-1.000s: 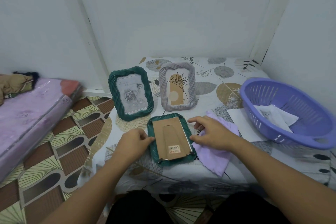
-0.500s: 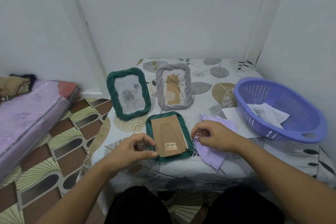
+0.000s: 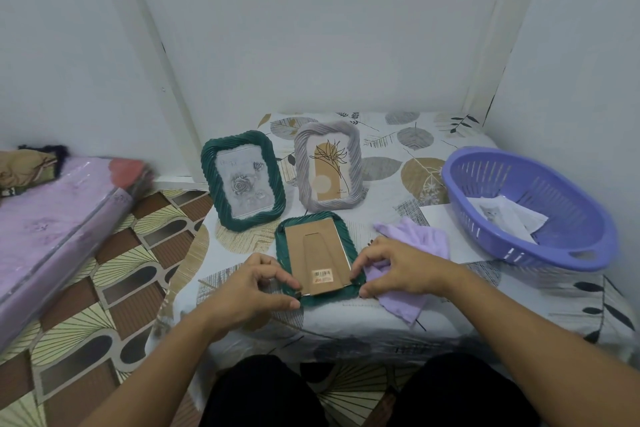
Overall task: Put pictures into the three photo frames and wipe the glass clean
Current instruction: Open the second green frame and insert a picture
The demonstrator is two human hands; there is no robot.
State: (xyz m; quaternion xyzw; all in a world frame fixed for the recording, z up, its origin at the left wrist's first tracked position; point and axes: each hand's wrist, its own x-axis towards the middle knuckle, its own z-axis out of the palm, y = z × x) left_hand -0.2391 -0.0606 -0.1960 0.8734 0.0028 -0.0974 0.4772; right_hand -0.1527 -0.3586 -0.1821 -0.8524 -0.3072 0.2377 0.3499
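Nearest: left hand (image 3: 252, 284) and right hand (image 3: 398, 270), fingers curled, pinching the near corners of the flat frame (image 3: 320, 270), face down at the bench (image 3: 433, 315) front edge, cardboard back (image 3: 317, 258) up. Probably light but fragile, with glass underneath; best held by the stiff ribbed rim, not the thin backing. Soft cloth (image 3: 412, 243) under the right hand. Beyond: green frame (image 3: 244, 180) and grey frame (image 3: 327, 166) upright with pictures in. Far right: basket (image 3: 526, 208) holding prints (image 3: 505, 217).

Both hands' fingers (image 3: 287, 279) curled, pinching.
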